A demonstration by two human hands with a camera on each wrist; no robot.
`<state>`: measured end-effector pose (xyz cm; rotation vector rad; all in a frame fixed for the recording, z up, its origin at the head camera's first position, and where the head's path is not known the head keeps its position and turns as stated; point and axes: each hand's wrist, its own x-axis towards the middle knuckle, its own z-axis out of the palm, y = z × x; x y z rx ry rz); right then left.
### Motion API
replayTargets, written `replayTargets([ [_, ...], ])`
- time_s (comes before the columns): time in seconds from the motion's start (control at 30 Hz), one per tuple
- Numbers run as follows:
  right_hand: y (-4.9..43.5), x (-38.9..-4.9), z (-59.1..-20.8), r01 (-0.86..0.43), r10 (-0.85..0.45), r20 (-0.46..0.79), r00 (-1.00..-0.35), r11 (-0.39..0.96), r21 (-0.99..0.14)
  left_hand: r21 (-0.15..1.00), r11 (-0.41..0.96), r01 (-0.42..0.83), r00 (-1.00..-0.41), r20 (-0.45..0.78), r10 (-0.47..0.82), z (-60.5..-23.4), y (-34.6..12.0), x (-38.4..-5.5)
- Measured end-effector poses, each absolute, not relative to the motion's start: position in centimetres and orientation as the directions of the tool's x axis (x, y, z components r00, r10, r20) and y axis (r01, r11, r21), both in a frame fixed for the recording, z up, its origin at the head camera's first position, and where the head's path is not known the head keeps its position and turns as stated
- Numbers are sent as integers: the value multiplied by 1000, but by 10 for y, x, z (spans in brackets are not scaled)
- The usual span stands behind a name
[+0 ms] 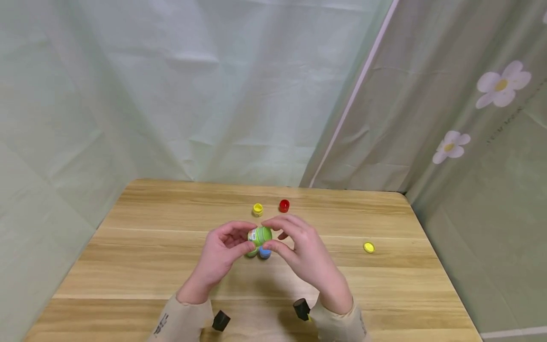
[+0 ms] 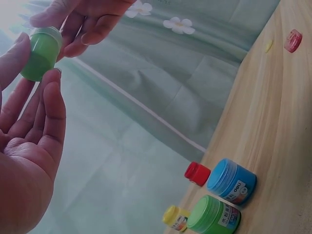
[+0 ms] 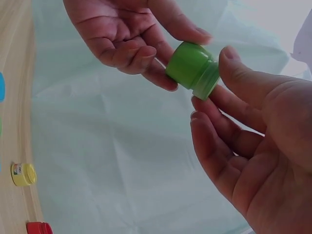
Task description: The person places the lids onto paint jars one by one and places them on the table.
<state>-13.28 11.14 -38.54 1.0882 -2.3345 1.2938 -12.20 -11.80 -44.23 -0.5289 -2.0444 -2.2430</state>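
Raised over the table, a small green paint jar lies tilted between both hands. My left hand grips its body between thumb and fingers. At the other end, my right hand pinches the jar's green lid with thumb and fingertips. The lid sits on the jar. Below the hands stand a second green jar and a blue jar, both partly covered by the hands in the head view. Behind them are a yellow jar and a red jar.
A yellow lid lies on the right side of the wooden table. The left wrist view also shows a red lid near it. Pale curtains hang behind the table. A black block sits by the left sleeve.
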Motion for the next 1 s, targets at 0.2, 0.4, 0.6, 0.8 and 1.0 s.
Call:
replayTargets([
  [0.2,112,-130,-384,-624,-445,453,-773,404,-669,955,-121,272,-939,291,186,-441,-118,-122],
  [0.4,117,-132,-386,-647,-465,463,-755,406,-646,958,-133,254,-944,275,181,-440,-118,-121],
  [0.6,119,-135,-385,-770,-536,563,-629,325,-549,944,-204,260,-933,301,200,-441,-119,-122],
  [0.8,118,-136,-386,-809,-558,595,-579,300,-505,937,-217,273,-923,319,216,-442,-120,-122],
  [1.0,118,-135,-388,-811,-558,596,-578,311,-495,939,-208,273,-924,316,215,-443,-120,-120],
])
